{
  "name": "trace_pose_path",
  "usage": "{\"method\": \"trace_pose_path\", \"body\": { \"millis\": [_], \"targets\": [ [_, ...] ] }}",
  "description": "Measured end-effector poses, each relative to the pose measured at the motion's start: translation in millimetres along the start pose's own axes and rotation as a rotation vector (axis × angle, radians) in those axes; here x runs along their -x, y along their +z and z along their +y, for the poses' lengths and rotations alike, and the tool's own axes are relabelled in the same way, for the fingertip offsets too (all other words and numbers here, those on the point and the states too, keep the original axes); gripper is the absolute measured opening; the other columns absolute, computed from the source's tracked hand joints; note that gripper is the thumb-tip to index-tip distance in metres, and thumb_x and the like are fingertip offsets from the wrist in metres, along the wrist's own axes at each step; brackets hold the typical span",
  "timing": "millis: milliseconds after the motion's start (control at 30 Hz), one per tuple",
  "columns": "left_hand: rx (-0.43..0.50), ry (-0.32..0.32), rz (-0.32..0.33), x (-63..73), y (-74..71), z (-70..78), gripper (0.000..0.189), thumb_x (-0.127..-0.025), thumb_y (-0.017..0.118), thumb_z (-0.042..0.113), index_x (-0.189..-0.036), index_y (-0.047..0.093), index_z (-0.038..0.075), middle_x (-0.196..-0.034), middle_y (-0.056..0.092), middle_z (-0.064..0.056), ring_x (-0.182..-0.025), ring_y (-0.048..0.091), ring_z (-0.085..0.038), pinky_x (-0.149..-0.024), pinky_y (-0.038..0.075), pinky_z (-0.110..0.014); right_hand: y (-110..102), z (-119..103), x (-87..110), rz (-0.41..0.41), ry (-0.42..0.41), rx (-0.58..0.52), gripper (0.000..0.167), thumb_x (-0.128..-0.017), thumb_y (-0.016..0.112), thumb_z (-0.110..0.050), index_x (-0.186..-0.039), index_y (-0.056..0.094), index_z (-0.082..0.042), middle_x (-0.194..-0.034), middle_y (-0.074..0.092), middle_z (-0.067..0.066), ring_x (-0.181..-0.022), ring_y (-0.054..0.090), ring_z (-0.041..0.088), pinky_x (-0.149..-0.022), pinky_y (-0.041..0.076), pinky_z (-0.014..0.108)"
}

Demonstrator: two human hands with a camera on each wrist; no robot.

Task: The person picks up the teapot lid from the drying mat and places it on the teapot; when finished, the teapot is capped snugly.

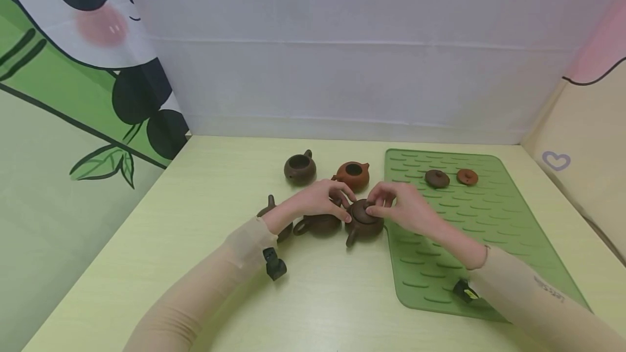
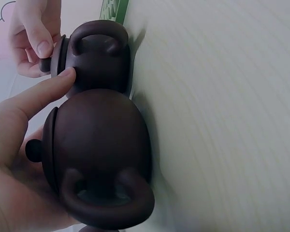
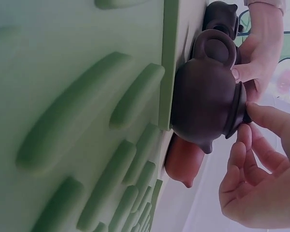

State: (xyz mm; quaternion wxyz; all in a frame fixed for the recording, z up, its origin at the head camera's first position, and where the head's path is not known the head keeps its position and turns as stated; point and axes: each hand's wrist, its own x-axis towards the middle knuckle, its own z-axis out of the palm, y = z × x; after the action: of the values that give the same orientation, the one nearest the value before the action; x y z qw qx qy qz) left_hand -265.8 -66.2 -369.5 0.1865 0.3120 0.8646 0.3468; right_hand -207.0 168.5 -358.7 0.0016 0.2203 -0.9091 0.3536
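Observation:
At the left edge of the green mat stands a dark brown teapot (image 1: 368,229) with its lid (image 3: 236,111) seated on top. My right hand (image 1: 406,208) pinches the knob of that lid between thumb and fingers. My left hand (image 1: 318,200) holds the side of the same teapot, its thumb against the body; its other fingertips are partly hidden. Beneath the left hand sits another dark teapot (image 2: 99,140), lid on, handle toward the left wrist camera. A third dark teapot (image 1: 267,212) is partly covered by the left wrist.
Behind the hands are a lidless dark teapot (image 1: 300,178) and a lidless reddish teapot (image 1: 356,182). On the green mat (image 1: 469,232) lie a dark lid (image 1: 437,179) and a reddish lid (image 1: 467,177). A white cloth (image 1: 342,86) hangs along the table's back edge.

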Motion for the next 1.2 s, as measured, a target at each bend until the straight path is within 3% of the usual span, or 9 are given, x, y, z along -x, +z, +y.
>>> {"method": "trace_pose_path", "body": {
  "millis": [800, 1000, 1200],
  "targets": [
    [0.001, 0.009, -0.034, 0.3, -3.8, 2.5, 0.040, -0.081, 0.082, 0.022, -0.117, 0.066, 0.016, -0.103, 0.073, -0.002, -0.098, 0.067, -0.010, -0.096, 0.048, -0.031, 5, 2, -0.7, 0.010, -0.025, 0.016, 0.009, -0.086, 0.077, -0.018, -0.092, 0.070, -0.017, -0.075, 0.066, -0.005, -0.073, 0.057, 0.009, -0.064, 0.045, 0.022],
    [-0.019, 0.004, -0.062, 4.6, -18.3, 4.3, 0.049, -0.084, 0.078, 0.027, -0.128, 0.059, 0.016, -0.120, 0.069, -0.004, -0.118, 0.062, -0.016, -0.108, 0.044, -0.041, 6, 0, -0.8, 0.005, -0.024, 0.014, 0.010, -0.086, 0.077, -0.018, -0.093, 0.070, -0.017, -0.075, 0.066, -0.005, -0.074, 0.058, 0.010, -0.065, 0.046, 0.022],
    [-0.034, 0.041, 0.002, 10.0, -46.9, 12.7, 0.052, -0.088, 0.074, 0.028, -0.135, 0.056, 0.014, -0.136, 0.062, -0.012, -0.133, 0.053, -0.026, -0.115, 0.037, -0.052, 5, -1, -0.8, 0.009, -0.028, 0.008, 0.010, -0.085, 0.077, -0.017, -0.093, 0.070, -0.015, -0.075, 0.066, -0.005, -0.073, 0.059, 0.010, -0.066, 0.046, 0.022]
  ]
}}
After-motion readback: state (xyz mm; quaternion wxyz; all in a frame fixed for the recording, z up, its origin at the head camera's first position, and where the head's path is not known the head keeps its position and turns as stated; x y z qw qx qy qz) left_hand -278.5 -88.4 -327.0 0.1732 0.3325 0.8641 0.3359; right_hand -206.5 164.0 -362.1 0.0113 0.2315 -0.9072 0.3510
